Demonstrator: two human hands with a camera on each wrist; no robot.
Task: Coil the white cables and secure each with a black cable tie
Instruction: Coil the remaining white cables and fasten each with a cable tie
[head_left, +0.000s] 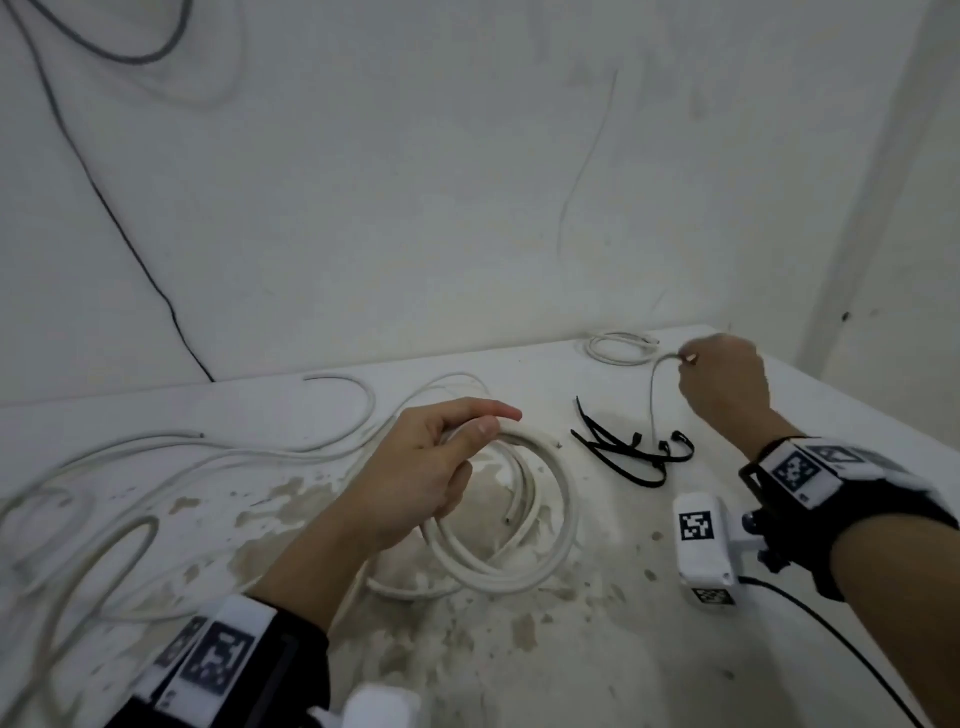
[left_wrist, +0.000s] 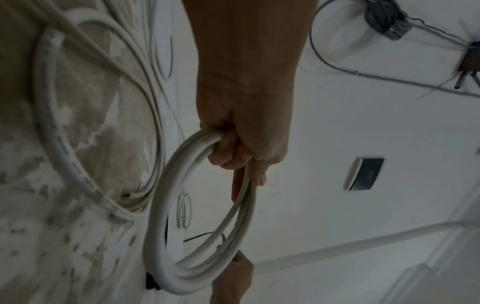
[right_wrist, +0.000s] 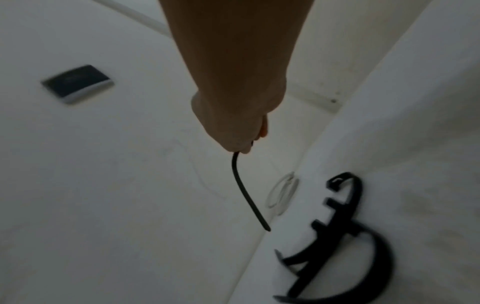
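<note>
My left hand (head_left: 441, 457) grips a coil of thick white cable (head_left: 545, 525) held over the middle of the stained white table (head_left: 597, 649); the left wrist view shows the fingers curled round the coil (left_wrist: 166, 236). My right hand (head_left: 722, 379) is raised at the back right and pinches one thin cable tie (right_wrist: 244, 189), which hangs down from the fingertips and looks black in the right wrist view. A pile of black cable ties (head_left: 628, 452) lies on the table between my hands, seen also under my right hand (right_wrist: 345, 236).
A small coiled white cable (head_left: 621, 347) lies at the back right by the wall. Loose white cables (head_left: 208, 457) sprawl over the table's left half. A black wire (head_left: 104, 197) runs down the wall. The table's right edge (head_left: 841, 400) is close to my right arm.
</note>
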